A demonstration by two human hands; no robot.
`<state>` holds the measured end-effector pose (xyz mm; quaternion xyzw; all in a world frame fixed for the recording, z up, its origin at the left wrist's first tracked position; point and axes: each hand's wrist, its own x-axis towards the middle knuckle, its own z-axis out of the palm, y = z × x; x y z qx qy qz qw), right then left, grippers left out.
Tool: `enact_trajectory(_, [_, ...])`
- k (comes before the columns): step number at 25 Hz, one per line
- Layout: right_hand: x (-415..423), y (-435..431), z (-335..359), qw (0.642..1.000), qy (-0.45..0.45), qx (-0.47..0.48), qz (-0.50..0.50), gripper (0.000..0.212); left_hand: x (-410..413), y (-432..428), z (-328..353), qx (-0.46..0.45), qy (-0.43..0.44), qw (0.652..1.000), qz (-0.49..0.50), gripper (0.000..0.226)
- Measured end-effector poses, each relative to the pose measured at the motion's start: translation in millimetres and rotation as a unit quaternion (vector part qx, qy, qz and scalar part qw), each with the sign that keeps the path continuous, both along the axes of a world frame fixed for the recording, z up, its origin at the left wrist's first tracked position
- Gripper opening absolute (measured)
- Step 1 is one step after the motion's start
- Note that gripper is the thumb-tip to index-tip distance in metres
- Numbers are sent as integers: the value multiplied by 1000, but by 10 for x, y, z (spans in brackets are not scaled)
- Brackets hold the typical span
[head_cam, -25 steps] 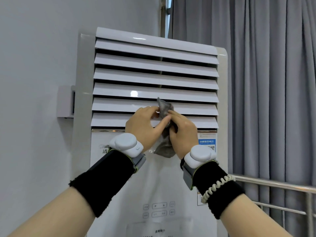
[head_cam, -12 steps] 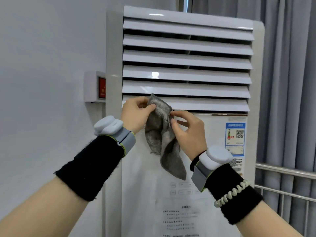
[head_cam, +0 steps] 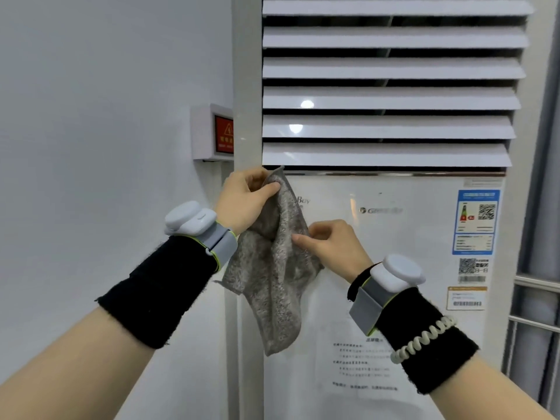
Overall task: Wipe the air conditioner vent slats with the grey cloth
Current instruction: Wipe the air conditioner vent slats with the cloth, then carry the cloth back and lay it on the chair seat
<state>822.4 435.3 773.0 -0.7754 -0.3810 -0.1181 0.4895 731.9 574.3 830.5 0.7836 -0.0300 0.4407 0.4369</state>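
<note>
Now the left hand [head_cam: 242,197] pinches the grey cloth [head_cam: 274,268] by its top corner, the right hand [head_cam: 330,247] nips its edge; best fold it into a flat pad before touching the slats [head_cam: 388,154].

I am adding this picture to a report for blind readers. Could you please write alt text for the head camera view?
Two hands hold a grey cloth in front of a white air conditioner: the left hand pinches its top corner, the right hand grips its right edge, and the rest hangs loose. The vent slats are above, untouched by the cloth.
</note>
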Motion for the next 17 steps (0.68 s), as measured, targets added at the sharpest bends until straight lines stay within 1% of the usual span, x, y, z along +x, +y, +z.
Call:
enact_trajectory(2, [6,26,-40,1000,17,-16,19,40,-62,81,-40,-4,-11,1000,13,18])
enact_trajectory(3, [7,41,-56,999,15,-29,24,40,-92,126,-59,-6,-18,999,26,14])
enact_trajectory(6, [-1,78,-75,998,3,-51,35,28,-187,270,-108,-10,-36,996,77,8])
enact_trajectory(8, [8,99,-74,999,-5,-30,43,14,-263,372,-136,-13,-38,994,103,8])
enact_trajectory(10, [15,109,-69,999,-23,3,35,8,-344,460,-172,-20,-37,991,124,9])
enact_trajectory(14, [-1,147,-13,997,-50,57,14,8,-495,604,-288,2,-21,985,172,10])
enact_trajectory(17, [-3,141,34,997,-61,48,25,13,-609,614,-392,8,-1,979,202,10])
